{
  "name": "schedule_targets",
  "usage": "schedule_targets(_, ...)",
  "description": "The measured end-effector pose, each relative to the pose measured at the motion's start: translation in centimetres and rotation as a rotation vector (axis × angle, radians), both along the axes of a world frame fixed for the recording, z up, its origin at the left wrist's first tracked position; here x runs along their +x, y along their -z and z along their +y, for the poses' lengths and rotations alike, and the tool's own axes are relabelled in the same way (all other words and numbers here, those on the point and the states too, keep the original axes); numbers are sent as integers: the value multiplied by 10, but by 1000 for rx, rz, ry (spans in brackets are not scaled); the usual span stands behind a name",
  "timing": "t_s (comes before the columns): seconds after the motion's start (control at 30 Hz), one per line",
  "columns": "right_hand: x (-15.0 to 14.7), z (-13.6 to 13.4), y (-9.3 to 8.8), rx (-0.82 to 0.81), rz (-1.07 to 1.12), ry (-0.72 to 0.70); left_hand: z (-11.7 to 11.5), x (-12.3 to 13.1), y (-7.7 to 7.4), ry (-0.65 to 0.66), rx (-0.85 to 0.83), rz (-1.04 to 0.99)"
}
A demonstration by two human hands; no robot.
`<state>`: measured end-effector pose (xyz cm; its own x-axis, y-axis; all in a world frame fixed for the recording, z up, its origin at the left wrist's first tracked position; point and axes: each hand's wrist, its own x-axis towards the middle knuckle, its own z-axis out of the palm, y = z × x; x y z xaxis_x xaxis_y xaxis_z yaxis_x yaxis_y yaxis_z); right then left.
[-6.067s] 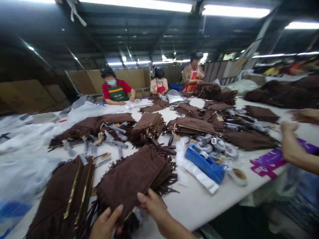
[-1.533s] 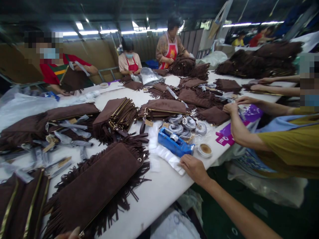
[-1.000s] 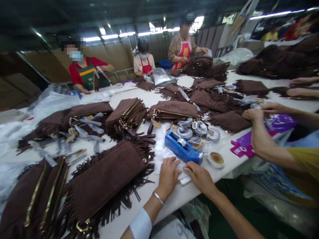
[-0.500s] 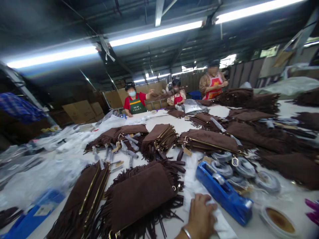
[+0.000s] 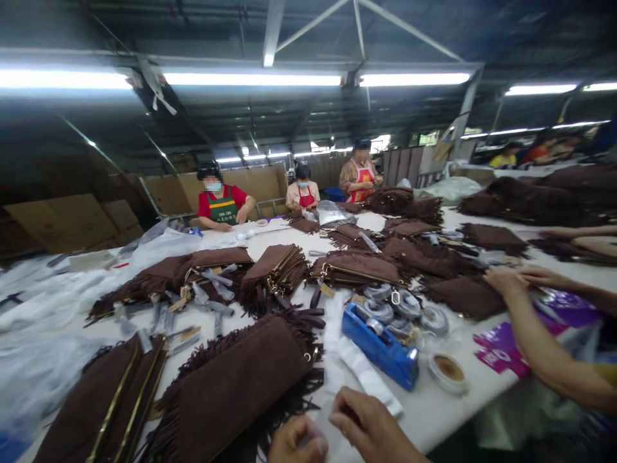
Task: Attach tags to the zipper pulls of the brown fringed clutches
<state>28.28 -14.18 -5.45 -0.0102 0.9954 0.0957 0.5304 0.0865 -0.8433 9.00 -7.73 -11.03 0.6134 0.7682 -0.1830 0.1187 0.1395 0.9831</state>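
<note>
At the bottom edge, my left hand [image 5: 299, 441] is closed, thumb against curled fingers, with a bit of something pale and translucent at the fingertips. Close to its right, my right hand [image 5: 369, 421] has its fingers bent in towards the thumb; what they hold, if anything, is hidden. A dark brown fringed suede bag [image 5: 241, 386] lies flat just beyond and left of my hands, gold rings at its corner. White wrapping sheet [image 5: 359, 363] stretches across the table ahead of my right hand. Behind it stands a blue tape dispenser [image 5: 380, 347].
A tape roll [image 5: 447, 373] lies near the table edge. Brown zipped bags [image 5: 116, 392] sit at left beside clear plastic [image 5: 43, 366]. Stacked bags [image 5: 274, 270] and wrapped straps [image 5: 407, 305] fill the middle. At right, a co-worker's arms [image 5: 540, 334] reach in over purple packaging [image 5: 501, 347].
The view has swung right and levelled. A hand with a bracelet lay on the white sheet; now both my hands are together at the bottom edge. A co-worker's arms have come into view at right.
</note>
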Motion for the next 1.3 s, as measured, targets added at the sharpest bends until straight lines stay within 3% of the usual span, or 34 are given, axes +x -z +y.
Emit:
schedule_targets(0.13, -27, 8, 2, -117, 361, -35, -18, -19, -31, -194, 145, 78)
schedule_targets(0.27, -54, 18, 6, -137, 280, -54, -33, -46, -44, -260, 135, 98)
schedule_targets(0.47, -112, 19, 16, -104, 3, -254, -59, -100, -24, -404, -283, -98)
schedule_targets(0.53, -133, 18, 22, -118, -24, -339, -69, -119, -15, -452, -302, -77)
schedule_targets(0.63, -161, 22, 34, -203, 49, -407, -85, -146, -5, -542, -203, 37)
schedule_targets(0.8, -194, 43, 62, -306, 307, -214, -105, -184, 5, -675, -107, 214)
schedule_targets(1.0, -233, 50, 87, -290, 334, -84, -104, -205, 10, -781, -171, 165)
schedule_targets(1.17, -252, 47, 77, -94, 62, 30, -99, -212, 4, -790, -152, 139)
schedule_targets(1.3, -243, 52, 51, -70, 70, -50, -102, -218, -5, -790, -61, 230)
